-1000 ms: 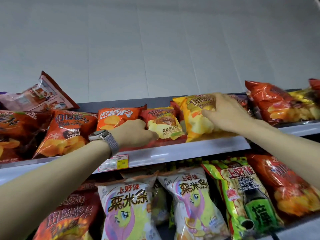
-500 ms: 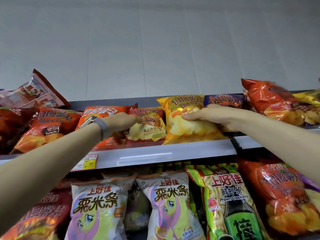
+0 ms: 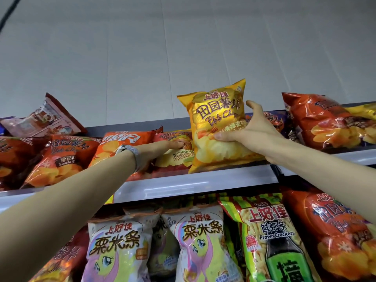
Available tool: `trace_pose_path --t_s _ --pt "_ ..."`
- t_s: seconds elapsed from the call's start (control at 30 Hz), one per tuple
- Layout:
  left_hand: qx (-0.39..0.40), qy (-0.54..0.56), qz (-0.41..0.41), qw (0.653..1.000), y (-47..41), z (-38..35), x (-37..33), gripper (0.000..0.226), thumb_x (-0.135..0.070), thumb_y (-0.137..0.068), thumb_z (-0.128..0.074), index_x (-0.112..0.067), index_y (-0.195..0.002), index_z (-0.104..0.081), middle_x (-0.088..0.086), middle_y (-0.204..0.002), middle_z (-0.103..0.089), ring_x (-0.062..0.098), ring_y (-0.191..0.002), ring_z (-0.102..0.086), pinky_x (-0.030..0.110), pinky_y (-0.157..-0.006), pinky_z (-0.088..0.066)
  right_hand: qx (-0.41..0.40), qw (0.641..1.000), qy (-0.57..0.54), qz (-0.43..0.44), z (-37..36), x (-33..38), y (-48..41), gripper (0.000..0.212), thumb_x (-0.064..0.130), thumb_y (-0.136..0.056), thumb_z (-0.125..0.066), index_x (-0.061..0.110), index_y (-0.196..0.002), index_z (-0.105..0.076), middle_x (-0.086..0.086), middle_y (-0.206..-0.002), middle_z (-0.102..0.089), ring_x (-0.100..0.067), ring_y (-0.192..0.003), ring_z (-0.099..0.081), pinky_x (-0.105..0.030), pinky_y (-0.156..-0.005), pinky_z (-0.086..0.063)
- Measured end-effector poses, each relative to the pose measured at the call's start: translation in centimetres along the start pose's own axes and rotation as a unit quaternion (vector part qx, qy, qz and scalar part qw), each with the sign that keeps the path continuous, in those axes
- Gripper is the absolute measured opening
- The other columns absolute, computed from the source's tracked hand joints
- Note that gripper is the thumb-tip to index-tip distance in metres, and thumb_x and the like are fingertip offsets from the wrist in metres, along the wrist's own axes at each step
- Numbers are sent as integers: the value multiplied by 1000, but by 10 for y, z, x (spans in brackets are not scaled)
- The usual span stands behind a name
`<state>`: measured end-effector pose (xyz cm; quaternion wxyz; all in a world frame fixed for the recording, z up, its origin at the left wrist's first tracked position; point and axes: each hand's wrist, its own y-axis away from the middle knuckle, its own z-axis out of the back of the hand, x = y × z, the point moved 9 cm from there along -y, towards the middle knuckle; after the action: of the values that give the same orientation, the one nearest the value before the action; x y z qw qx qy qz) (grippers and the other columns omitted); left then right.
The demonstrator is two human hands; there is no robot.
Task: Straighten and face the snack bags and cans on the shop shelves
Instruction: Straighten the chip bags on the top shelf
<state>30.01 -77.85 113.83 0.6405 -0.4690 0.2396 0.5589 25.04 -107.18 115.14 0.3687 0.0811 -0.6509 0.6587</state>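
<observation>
— So, what changed just now on the top shelf (image 3: 195,181)?

— A moment ago the yellow chip bag (image 3: 218,127) lay slumped back among the others; now it stands upright at the shelf's front edge, label facing out. The right hand (image 3: 251,132) pinches its right side, thumb across the front, fingers spread behind.

— And the left hand (image 3: 160,152)?

— It has slid further right and now lies flat, fingers pressed together, on the red rib-flavour bag (image 3: 176,153) just beside the yellow one. It seems to be holding that bag down while its neighbour is raised, though I can't tell whether it grips anything.

— So the yellow one is done?

— Nearly, I'd judge. It's faced, but propped by the hand; let go and it may flop back. The red bag, the orange bag (image 3: 120,142) and the tomato bag (image 3: 61,159) to the left all lean back, so most of this row looks unfinished.
</observation>
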Motion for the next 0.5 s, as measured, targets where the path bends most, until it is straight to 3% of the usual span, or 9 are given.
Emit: trace_pose_path --t_s 0.1,0.2,0.37,0.5 --pt "61 24 1 998 -3 -8 3 63 -67 -71 -85 -19 -111 -81 7 -118 -79 20 -100 -70 29 -99 -46 -57 998 -10 24 18 2 3 137 59 -53 -98 40 -160 -15 0 -150 -53 -28 -138 -50 -46 -115 -41" --pt "80 107 -9 991 -10 -14 -1 44 -48 -78 -87 -15 -106 -81 11 -121 -77 24 -100 -71 36 -114 -45 -106 993 -27 35 38 1 2 139 61 -51 -98 41 -160 -14 -1 -143 -58 -26 -136 -51 -45 -116 -40" --pt "57 118 -20 991 -13 -16 -3 39 -36 -91 -79 -6 -117 -77 15 -117 -78 29 -104 -72 44 -112 -50 -154 986 -47 39 68 0 -4 137 60 -51 -98 37 -159 -17 -2 -151 -52 -27 -139 -49 -44 -117 -38" --pt "34 116 -31 992 -14 -6 -8 39 -31 -94 -76 -5 -122 -73 13 -107 -80 24 -83 -77 36 -86 -62 -155 986 -44 34 76 -3 -5 135 56 -55 -99 33 -160 -18 -2 -153 -51 -26 -139 -49 -40 -112 -39"
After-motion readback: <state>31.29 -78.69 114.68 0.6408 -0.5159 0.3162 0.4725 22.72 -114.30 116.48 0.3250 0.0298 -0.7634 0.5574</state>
